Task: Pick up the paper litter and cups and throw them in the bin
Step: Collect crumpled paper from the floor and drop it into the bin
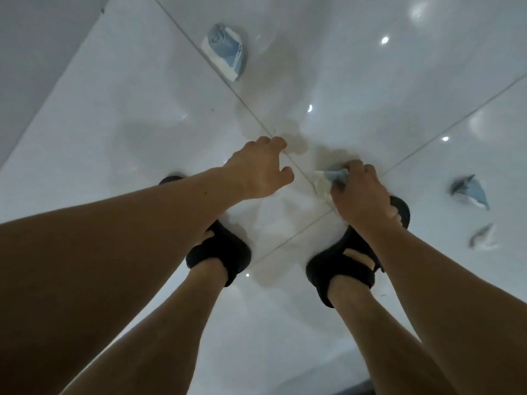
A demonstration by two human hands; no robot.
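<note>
Blue-white crumpled paper [332, 178] is gripped on the tile floor [114, 109] by the right hand [359, 192], while the left hand [262, 169] is held loosely curled and empty, likely kept free for the 3 litter pieces [225, 51] lying well apart; no bin is seen

Floor [114, 109]: glossy white tiles, thin grey grout lines. Crushed cup [225, 51] at 12 o'clock: lt blue w/ white edges. Paper wad [328, 179] just off ctr toward 3: pale blue + cream. Litter piece [470, 192] at 3: blue-grey, white trim. Smaller scrap [483, 238] at 4: grey-white. Sandals [219, 249] at 6: black.
</note>
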